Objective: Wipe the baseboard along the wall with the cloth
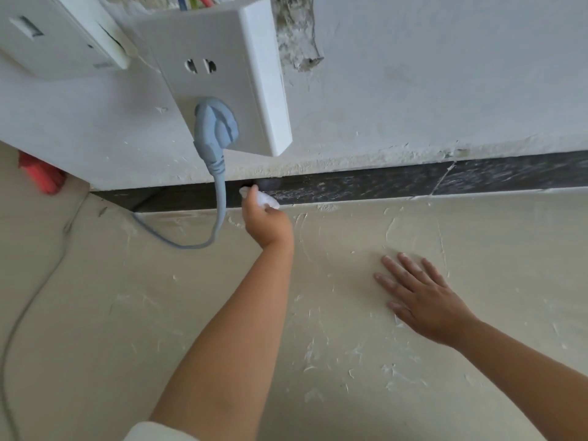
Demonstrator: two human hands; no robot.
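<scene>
forearms reach out from the bottom edge, the left one with a pale sleeve (152, 431) at its base. left hand (265, 222) has its fingers curled round a small white cloth (261, 197) and holds it against the dark baseboard (366, 183), just right of the grey cable (219, 198); the grip bunches the cloth so that it meets the narrow strip. right hand (420, 297) lies flat on the floor (159, 313), fingers straight and spread, holding nothing; it probably props the body in its low lean toward the wall (413, 74). the baseboard runs along the foot of the wall from lower left to upper right, speckled with pale plaster. a grey plug (216, 125) sits in the white socket (222, 74) above the cloth, its cable hanging across the baseboard. judged state: wiping is under way near the cable, with the long stretch to the right looking dusty. the cable may snag the cloth.
</scene>
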